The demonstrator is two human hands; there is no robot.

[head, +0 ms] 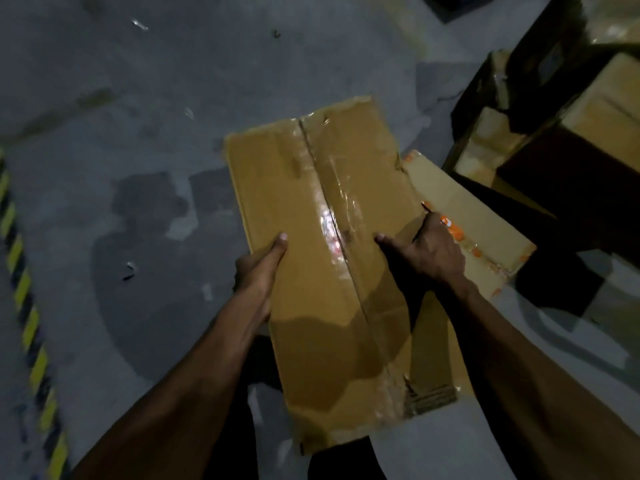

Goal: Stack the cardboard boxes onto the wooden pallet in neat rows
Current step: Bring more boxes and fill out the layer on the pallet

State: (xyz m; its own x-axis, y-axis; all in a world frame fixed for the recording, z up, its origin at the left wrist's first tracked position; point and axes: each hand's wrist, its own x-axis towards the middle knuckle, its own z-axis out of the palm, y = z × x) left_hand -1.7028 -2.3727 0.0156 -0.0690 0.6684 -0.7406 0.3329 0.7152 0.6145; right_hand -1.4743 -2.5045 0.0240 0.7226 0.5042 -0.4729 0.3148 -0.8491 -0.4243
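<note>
A long brown cardboard box (325,216), sealed with clear tape along its top seam, is held above the grey floor in front of me. My left hand (258,271) grips its left side with the thumb on top. My right hand (427,251) grips its right side, thumb lying across the top. No wooden pallet is visible.
Under the held box to the right lies another box with orange markings (474,220). Several more cardboard boxes (602,109) are piled at the upper right. A yellow-and-black striped line (24,296) runs down the floor at the left. The concrete floor (138,98) has dark stains.
</note>
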